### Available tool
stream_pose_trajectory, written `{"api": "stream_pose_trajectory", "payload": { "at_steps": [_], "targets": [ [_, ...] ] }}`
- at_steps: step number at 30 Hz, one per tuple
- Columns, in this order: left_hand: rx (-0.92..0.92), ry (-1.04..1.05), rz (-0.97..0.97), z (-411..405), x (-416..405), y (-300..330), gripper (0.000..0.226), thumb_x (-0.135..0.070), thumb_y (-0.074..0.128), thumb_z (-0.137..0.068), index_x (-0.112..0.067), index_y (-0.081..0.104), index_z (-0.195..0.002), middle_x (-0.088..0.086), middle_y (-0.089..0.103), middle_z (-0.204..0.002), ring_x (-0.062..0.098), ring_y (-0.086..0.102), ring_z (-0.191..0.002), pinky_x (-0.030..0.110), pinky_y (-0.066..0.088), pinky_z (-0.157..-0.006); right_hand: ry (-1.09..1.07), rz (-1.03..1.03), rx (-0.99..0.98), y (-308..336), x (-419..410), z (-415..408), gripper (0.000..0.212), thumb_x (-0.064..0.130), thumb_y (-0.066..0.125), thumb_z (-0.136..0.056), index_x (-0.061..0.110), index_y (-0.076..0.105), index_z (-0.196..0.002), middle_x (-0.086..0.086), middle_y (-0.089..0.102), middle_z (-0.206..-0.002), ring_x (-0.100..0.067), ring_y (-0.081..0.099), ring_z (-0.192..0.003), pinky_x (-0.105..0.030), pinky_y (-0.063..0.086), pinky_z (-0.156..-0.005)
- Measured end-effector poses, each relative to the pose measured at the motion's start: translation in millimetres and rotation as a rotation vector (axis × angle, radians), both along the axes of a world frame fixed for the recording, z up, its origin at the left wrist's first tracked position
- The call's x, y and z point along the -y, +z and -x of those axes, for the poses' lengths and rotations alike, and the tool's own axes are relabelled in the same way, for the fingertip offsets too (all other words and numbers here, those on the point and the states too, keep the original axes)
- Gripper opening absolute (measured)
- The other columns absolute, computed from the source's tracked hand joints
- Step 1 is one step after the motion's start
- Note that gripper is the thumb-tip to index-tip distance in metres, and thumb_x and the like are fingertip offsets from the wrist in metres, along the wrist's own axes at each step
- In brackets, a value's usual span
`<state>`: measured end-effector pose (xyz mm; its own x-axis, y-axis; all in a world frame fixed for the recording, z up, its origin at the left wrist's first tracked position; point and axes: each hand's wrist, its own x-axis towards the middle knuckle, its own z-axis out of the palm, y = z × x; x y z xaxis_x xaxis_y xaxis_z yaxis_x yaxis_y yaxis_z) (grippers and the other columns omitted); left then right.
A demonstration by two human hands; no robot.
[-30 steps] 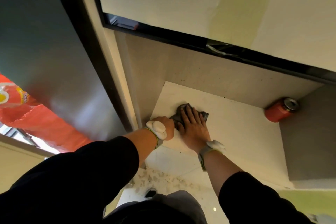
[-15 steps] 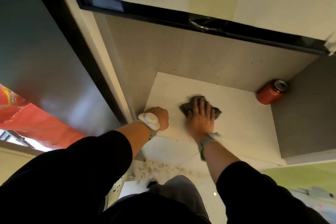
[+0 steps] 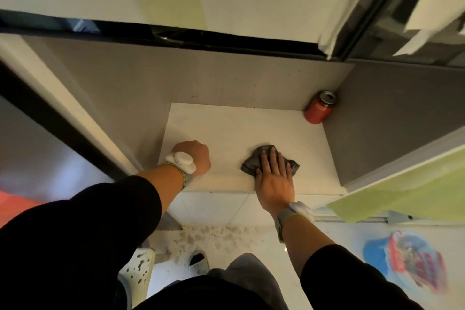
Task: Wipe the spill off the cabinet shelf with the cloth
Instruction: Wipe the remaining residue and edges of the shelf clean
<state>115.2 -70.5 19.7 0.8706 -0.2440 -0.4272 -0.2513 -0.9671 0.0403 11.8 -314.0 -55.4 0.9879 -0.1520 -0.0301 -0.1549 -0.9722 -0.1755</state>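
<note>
- Head camera, looking down into an open cabinet: a pale cabinet shelf (image 3: 234,128) fills the middle, and every place below is given relative to it.
- A dark grey cloth (image 3: 254,162), bunched up, lies on the shelf near its front edge, right of centre.
- The right hand (image 3: 273,178) presses down on the cloth with fingers straight and slightly spread; the heel of the hand reaches the shelf's front edge.
- The left hand (image 3: 195,156) rests on the shelf's front left part, fingers curled into a fist, holding nothing that can be seen.
- No spill can be made out on the shelf; the surface looks evenly pale, so how much wiping remains is uncertain.
- Risk: the cloth sits close to the front edge, so a stroke pulled toward the body could likely drag it, and any liquid, off onto the floor.
- Risk: a wide sweep toward the shelf's back right corner could strike the red can (image 3: 319,108) there, which appears to lean against the side wall.
- A pale green cabinet door (image 3: 402,184) stands open just beyond the shelf's right side, limiting elbow room.
- Speckled floor (image 3: 208,236) shows below the shelf's front edge.
</note>
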Motion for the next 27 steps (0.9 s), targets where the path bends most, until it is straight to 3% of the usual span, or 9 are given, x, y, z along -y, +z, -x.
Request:
{"api": "stream_pose_trajectory", "payload": {
  "at_steps": [5,9,12,18,27],
  "targets": [
    [0.108,-0.118,0.003,10.3,47.2,-2.1,0.025,-0.028,0.05,-0.094,-0.015,0.061,-0.075,0.006,0.063,-0.077,0.026,0.057,-0.064,0.026,0.041,-0.059,-0.104,-0.024,-0.045,-0.9,24.5,3.2,0.062,0.048,0.017,-0.106,0.026,0.01,-0.164,0.0,-0.005,-0.172,-0.021,-0.005,-0.158,-0.044,0.004,-0.128],
    [0.194,-0.178,0.043,14.2,75.3,-9.8,0.024,-0.028,0.049,-0.096,-0.012,0.057,-0.08,0.01,0.069,-0.086,0.029,0.056,-0.064,0.029,0.04,-0.058,-0.17,-0.056,-0.094,5.1,43.8,-7.9,0.063,0.049,0.016,-0.106,0.026,0.007,-0.164,0.0,-0.008,-0.172,-0.021,-0.007,-0.158,-0.043,0.0,-0.128],
    [0.191,-0.197,0.04,10.4,83.2,-16.8,0.026,-0.027,0.049,-0.098,-0.007,0.064,-0.09,0.011,0.071,-0.092,0.03,0.066,-0.075,0.029,0.043,-0.06,-0.187,-0.058,-0.146,9.1,63.7,-23.9,0.064,0.049,0.016,-0.106,0.026,0.003,-0.164,-0.002,-0.011,-0.171,-0.023,-0.01,-0.158,-0.044,-0.003,-0.128],
    [0.173,-0.114,0.024,5.2,82.6,-20.8,0.037,-0.037,0.044,-0.105,-0.007,0.064,-0.114,0.014,0.068,-0.113,0.032,0.068,-0.099,0.032,0.043,-0.068,-0.146,-0.066,-0.269,18.0,98.1,-65.8,0.067,0.045,0.026,-0.106,0.022,0.002,-0.164,-0.008,-0.009,-0.171,-0.031,-0.008,-0.158,-0.048,0.0,-0.127],
    [0.05,0.001,0.067,-12.1,87.4,-25.4,0.058,-0.057,0.04,-0.104,-0.003,0.057,-0.119,0.018,0.065,-0.12,0.036,0.064,-0.105,0.036,0.046,-0.078,0.087,-0.063,-0.187,10.3,90.2,-108.6,0.063,0.035,0.029,-0.108,0.019,0.006,-0.164,-0.007,-0.005,-0.172,-0.03,-0.008,-0.158,-0.045,-0.004,-0.127]
  ]
}}
